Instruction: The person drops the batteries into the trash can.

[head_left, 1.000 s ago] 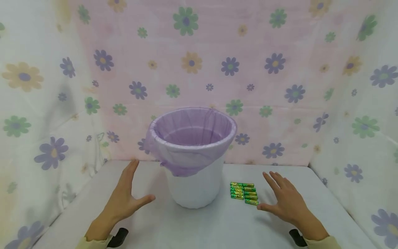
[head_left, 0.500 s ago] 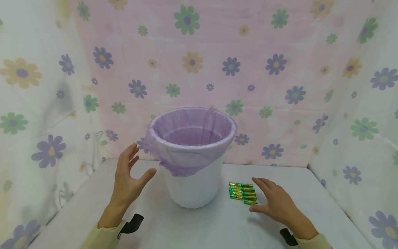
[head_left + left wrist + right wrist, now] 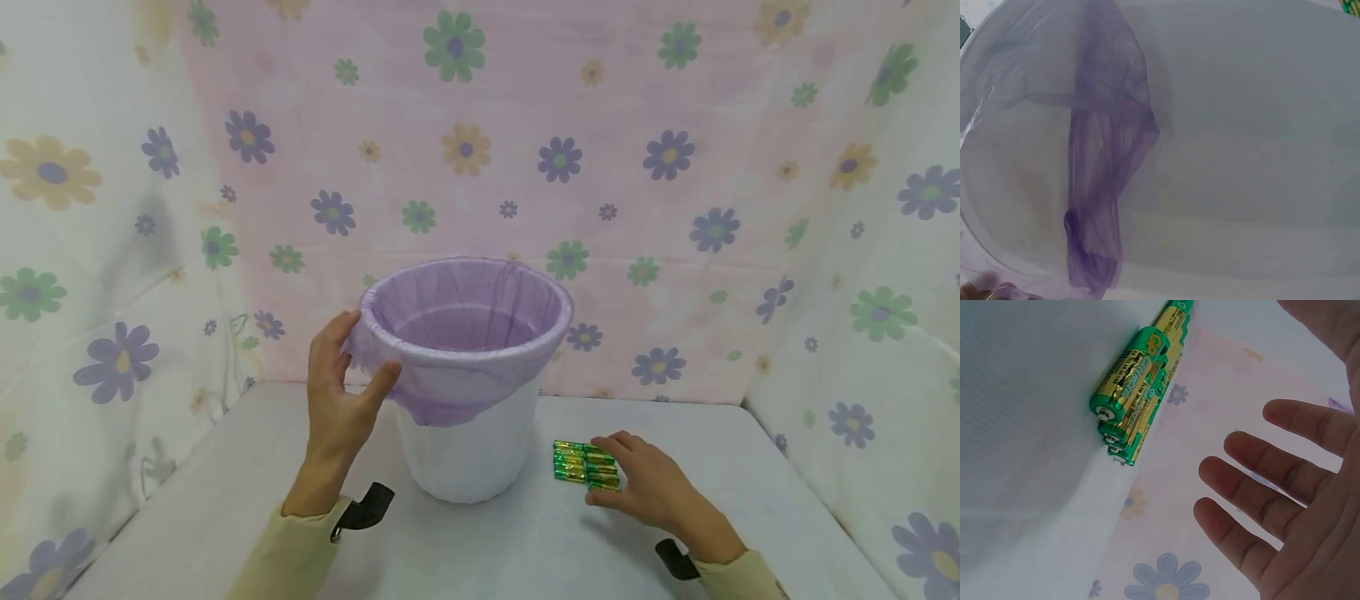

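A white bin point(image 3: 468, 462) stands upright mid-table, lined with a thin purple bin bag point(image 3: 450, 387) folded over its rim. My left hand point(image 3: 341, 412) is at the bin's left side, thumb and fingers spread at the rim; whether it touches the bag is unclear. The left wrist view shows the bag's loose edge point(image 3: 1100, 187) against the bin wall, with blurred fingertips in the bottom left corner. Two rows of green and gold batteries point(image 3: 572, 462) lie right of the bin. Beside them hovers my right hand point(image 3: 652, 483), its fingers extended and holding nothing, apart from the batteries point(image 3: 1132, 381) in the right wrist view.
A white cloth covers the table point(image 3: 480, 554). Flower-patterned curtains point(image 3: 510, 117) enclose it at the back and on both sides. Each wrist wears a black camera mount, the left one point(image 3: 367, 506) close to the bin's front.
My left hand has risen and moved right to the bin's rim. My right hand has moved left, closer to the batteries. Bin and batteries have stayed in place.
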Demonstrator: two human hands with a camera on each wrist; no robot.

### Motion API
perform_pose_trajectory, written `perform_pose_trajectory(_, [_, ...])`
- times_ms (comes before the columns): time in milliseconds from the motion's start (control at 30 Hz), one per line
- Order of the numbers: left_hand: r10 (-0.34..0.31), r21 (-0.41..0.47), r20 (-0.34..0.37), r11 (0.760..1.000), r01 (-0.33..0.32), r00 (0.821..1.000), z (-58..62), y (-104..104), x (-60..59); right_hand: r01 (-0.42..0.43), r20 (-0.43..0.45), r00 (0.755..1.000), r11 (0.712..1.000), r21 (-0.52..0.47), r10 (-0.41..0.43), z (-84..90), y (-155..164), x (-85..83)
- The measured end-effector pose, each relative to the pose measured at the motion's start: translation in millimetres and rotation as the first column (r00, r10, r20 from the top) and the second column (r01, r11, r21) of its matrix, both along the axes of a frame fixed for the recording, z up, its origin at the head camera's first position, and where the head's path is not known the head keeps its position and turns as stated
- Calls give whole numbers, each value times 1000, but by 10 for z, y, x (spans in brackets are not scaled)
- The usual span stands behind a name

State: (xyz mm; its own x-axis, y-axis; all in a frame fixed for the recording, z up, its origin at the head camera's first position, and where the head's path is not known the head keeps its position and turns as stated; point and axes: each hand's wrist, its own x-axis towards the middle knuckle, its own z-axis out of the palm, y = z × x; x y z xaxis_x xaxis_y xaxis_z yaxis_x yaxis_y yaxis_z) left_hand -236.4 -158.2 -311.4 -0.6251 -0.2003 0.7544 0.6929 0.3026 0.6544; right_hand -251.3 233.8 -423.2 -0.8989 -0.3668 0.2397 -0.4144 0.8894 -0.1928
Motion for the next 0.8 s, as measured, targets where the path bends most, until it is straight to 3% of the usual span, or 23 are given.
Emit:
perform_pose_trajectory(333, [-54,78,17,996,52,998,32,145,-72,13,83,996,999,-33,-10,24,10,-34])
perform_pose_trajectory(567, [-79,114,33,991,75,996,52,161,-88,-43,131,990,998,-39,47,10,44,-68])
perform_pose_trajectory(667, [-74,110,47,992,69,996,74,176,-63,-59,143,988,998,-26,62,-2,51,-79])
perform_pose_trajectory(800, [-66,110,66,992,59,996,171,239,68,-72,171,983,997,3,70,-19,54,-81])
